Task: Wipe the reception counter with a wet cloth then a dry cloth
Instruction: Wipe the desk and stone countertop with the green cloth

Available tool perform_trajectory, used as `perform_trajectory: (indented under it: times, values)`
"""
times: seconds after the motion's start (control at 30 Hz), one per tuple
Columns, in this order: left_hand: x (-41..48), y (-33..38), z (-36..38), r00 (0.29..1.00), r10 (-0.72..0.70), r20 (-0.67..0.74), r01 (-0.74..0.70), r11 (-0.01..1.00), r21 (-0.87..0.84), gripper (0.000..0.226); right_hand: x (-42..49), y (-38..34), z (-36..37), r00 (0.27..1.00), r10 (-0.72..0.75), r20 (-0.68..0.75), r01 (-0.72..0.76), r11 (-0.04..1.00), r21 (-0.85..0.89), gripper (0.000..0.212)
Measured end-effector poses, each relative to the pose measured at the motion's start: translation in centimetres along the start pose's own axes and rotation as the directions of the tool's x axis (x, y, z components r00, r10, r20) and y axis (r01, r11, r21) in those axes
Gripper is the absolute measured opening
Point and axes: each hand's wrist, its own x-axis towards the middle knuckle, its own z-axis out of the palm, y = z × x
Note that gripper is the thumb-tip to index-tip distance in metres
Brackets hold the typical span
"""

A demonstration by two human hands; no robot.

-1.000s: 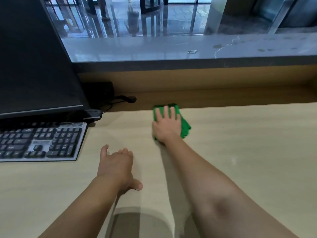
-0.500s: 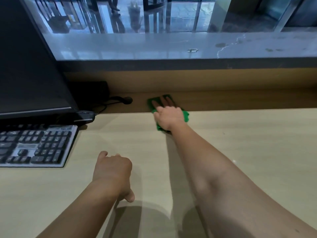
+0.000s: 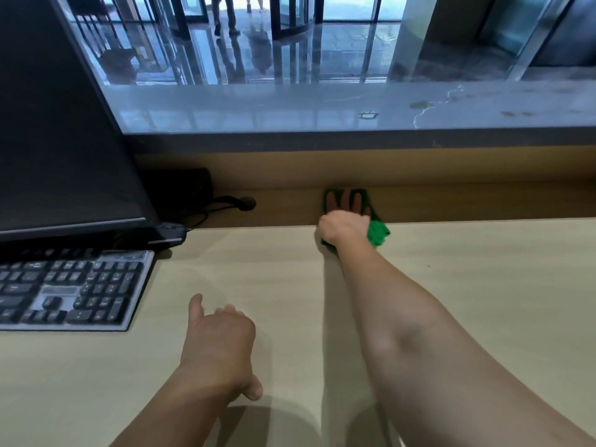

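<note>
While the monitor (image 3: 64, 124) fills the far left with its dark screen and the keyboard (image 3: 71, 288) lies just in front of it on the pale bench (image 3: 483, 285), the left hand (image 3: 219, 346) rests on the bench nearer the person, to the right of the keyboard and apart from it. Its fingers (image 3: 195, 309) are loosely curled and hold nothing; one finger sticks out forward on the left side, and the thumb is tucked low on the right. Behind the monitor's base, a black box (image 3: 180, 188) stands against the wooden back panel (image 3: 451, 167), and a dark cable (image 3: 238, 203) with a rounded end lies just beside it in the shaded strip.

Further right, the right arm reaches straight out to the far edge of the bench. The right hand (image 3: 345, 225) lies flat on the green cloth (image 3: 378, 233), its fingers (image 3: 346, 201) straight and slightly spread, pressing the cloth down rather than gripping it. The fingertips and the front half of the cloth sit in the shadowed brown strip under the stone ledge (image 3: 290, 108), close to the back panel; whether they touch it I cannot tell. A crumpled corner of the cloth sticks out to the right of the hand, on the pale surface. Above the ledge a glossy lobby floor (image 3: 338, 53) shows, with the legs of people standing near glass doors.
</note>
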Motion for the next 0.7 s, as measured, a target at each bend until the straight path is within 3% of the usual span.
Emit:
perform_trajectory:
  times: [0.1, 0.27, 0.43, 0.5, 0.57, 0.7]
  values:
    - [0.2, 0.0, 0.0, 1.0, -0.004, 0.011, 0.004, 1.0, -0.003, 0.048, -0.5, -6.1, 1.0, 0.973, -0.229, 0.019, 0.229, 0.973, -0.036, 0.06]
    - [0.5, 0.2, -0.7, 1.0, 0.012, 0.026, -0.013, 1.0, 0.029, 0.046, -4.6, -12.6, 3.1, 0.849, -0.526, 0.056, 0.527, 0.849, -0.026, 0.057]
    - [0.7, -0.1, -0.2, 1.0, 0.005, 0.03, -0.005, 1.0, -0.011, 0.052, -9.9, -13.2, 5.4, 0.667, -0.738, 0.106, 0.745, 0.658, -0.106, 0.056]
    - [0.5, -0.1, -0.1, 0.999, -0.011, 0.034, 0.011, 1.0, -0.007, 0.047, -10.4, -11.6, 5.3, 0.632, -0.768, 0.104, 0.774, 0.621, -0.123, 0.054]
    - [0.2, 0.0, -0.4, 0.999, -0.022, 0.033, 0.022, 1.0, 0.02, 0.047, -9.9, -9.2, 4.7, 0.651, -0.754, 0.085, 0.758, 0.641, -0.119, 0.052]
    - [0.1, 0.2, -0.7, 0.998, -0.049, 0.04, 0.048, 0.999, 0.013, 0.046, -7.8, -1.5, 3.2, 0.831, -0.555, -0.017, 0.553, 0.83, -0.072, 0.053]
